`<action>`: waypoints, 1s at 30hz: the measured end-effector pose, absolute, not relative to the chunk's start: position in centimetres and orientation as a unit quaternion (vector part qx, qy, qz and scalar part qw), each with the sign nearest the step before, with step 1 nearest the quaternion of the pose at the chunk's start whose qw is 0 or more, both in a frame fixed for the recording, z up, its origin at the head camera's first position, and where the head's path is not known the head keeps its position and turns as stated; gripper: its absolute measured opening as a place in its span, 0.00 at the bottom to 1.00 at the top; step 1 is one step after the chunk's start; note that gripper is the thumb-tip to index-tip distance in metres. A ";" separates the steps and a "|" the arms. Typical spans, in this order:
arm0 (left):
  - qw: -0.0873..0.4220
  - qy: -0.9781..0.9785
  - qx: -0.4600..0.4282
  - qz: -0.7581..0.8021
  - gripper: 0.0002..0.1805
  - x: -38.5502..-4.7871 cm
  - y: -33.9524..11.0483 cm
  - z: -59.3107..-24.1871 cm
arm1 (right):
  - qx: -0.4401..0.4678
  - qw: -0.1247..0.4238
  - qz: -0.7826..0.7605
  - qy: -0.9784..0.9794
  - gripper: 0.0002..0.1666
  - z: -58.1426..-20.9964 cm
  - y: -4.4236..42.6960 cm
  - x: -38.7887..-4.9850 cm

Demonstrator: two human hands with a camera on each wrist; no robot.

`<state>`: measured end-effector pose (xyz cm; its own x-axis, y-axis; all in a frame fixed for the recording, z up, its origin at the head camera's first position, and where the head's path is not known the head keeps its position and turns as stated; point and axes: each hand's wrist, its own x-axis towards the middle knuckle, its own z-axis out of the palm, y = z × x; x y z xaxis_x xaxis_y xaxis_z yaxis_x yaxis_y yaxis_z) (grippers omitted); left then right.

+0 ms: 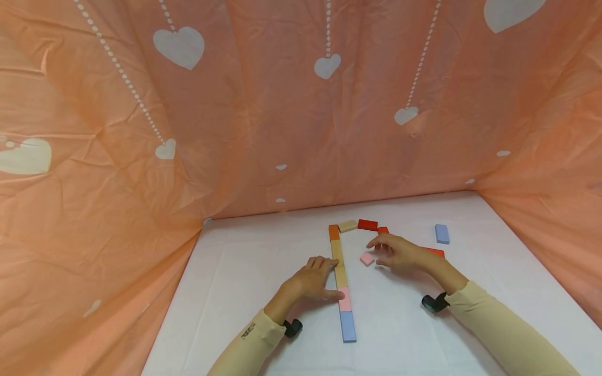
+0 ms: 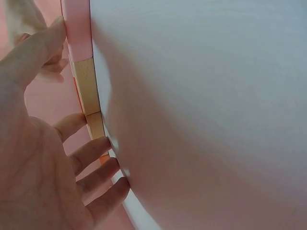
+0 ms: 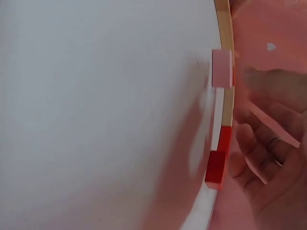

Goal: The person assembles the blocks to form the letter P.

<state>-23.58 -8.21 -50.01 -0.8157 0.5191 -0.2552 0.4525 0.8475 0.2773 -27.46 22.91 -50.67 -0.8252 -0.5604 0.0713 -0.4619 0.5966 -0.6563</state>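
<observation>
A straight row of flat blocks runs up the table: a blue block (image 1: 348, 326), a pink block (image 1: 345, 299), two natural wood blocks (image 1: 337, 253) and an orange block (image 1: 333, 232). My left hand (image 1: 310, 281) rests along its left side, thumb at the pink block and fingertips by the wood ones. From the top, a pale wood block (image 1: 348, 226), a red block (image 1: 368, 224) and another red block (image 1: 383, 230) curve rightward. My right hand (image 1: 397, 253) hovers with loosely bent fingers, holding nothing. Close to its fingertips lies a small pink block (image 1: 367, 258).
Another red block (image 1: 433, 252) is partly hidden behind the right forearm. One blue block (image 1: 442, 234) lies apart at the right. The white tabletop (image 1: 226, 271) meets an orange curtain (image 1: 263, 130) with white hearts at the back and sides.
</observation>
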 end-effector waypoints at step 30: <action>0.162 0.943 0.270 0.104 0.52 -23.6 -8.2 -50.0 | -0.268 0.079 -0.338 0.899 0.16 -51.7 21.2 -27.6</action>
<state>-23.61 -8.24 -49.98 -0.8012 0.5440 -0.2492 0.4763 0.8319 0.2846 -27.58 21.17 -51.68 -0.8433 -0.5360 0.0386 -0.4289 0.6281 -0.6493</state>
